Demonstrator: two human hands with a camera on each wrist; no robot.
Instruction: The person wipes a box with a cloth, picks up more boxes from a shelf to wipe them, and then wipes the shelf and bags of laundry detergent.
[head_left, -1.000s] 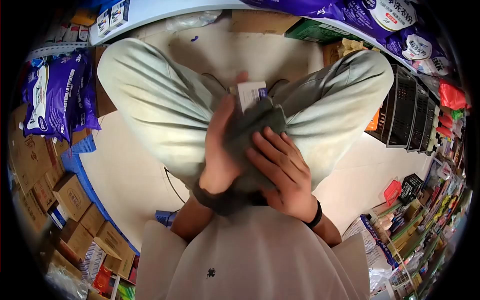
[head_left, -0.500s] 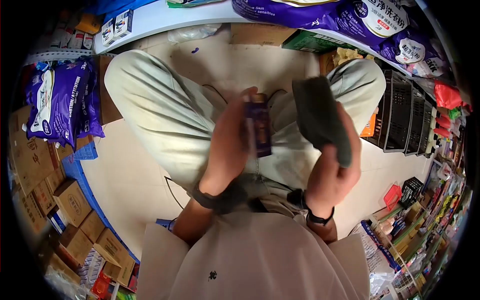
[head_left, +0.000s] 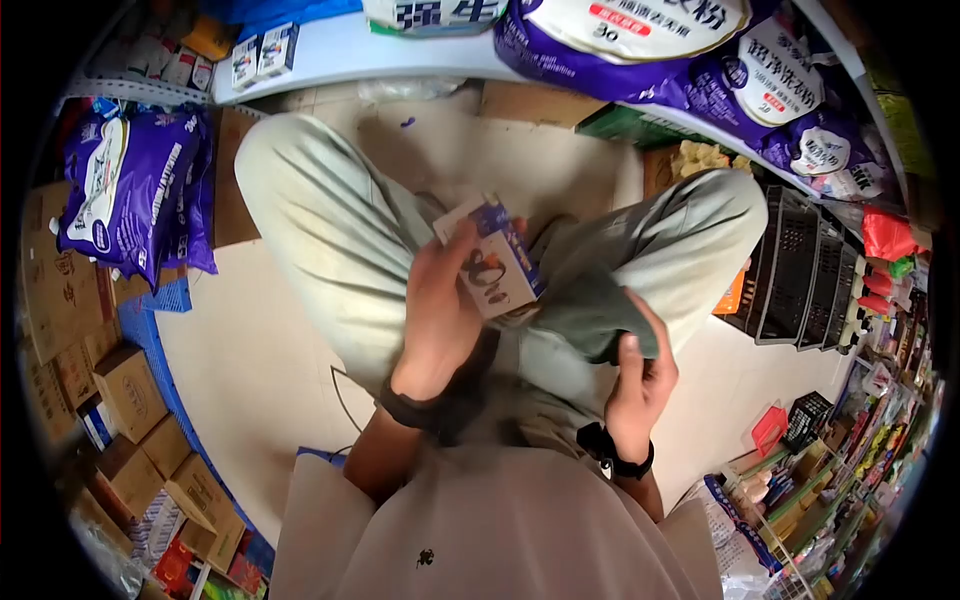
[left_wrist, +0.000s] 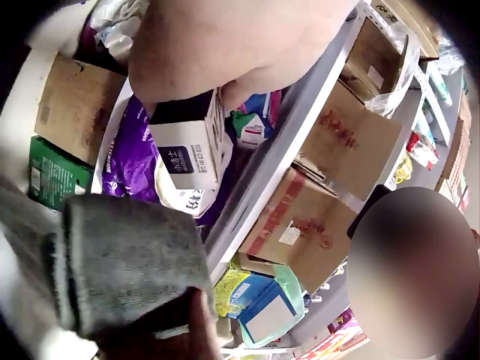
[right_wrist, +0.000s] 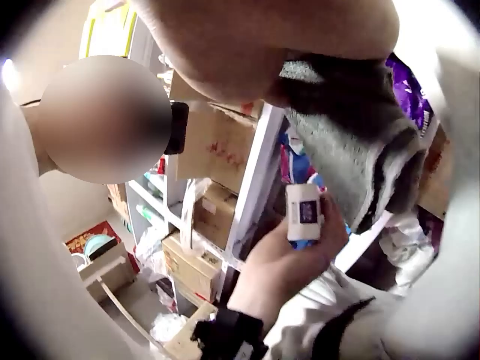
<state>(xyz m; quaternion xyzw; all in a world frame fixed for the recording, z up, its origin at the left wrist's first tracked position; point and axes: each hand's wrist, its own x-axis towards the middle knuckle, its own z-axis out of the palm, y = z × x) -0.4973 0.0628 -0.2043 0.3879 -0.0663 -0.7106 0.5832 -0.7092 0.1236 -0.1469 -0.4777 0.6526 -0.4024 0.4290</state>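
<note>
In the head view my left hand (head_left: 440, 310) grips a small white and purple-blue cardboard box (head_left: 505, 275) by its left side, tilted between my knees. My right hand (head_left: 640, 390) holds a folded dark grey-green cloth (head_left: 590, 315), its thumb on the near edge. The cloth hangs just right of the box's lower corner. From the left wrist the box (left_wrist: 187, 154) shows a printed label on its end, with the folded cloth (left_wrist: 135, 255) below it. The right wrist view has the thick cloth (right_wrist: 352, 150) near, and the box (right_wrist: 304, 214) end-on in my left hand.
Purple washing powder bags (head_left: 620, 35) lie on the white shelf (head_left: 400, 50) ahead, and another purple bag (head_left: 140, 195) hangs over boxes at left. Cardboard boxes (head_left: 135, 395) line the left. Black crates (head_left: 795, 265) stand to the right, beside crowded shelves (head_left: 850, 430).
The cloth first lay over the box between both hands, then lifted away right, and is now lowered close to the box again. The box has turned so its printed face shows.
</note>
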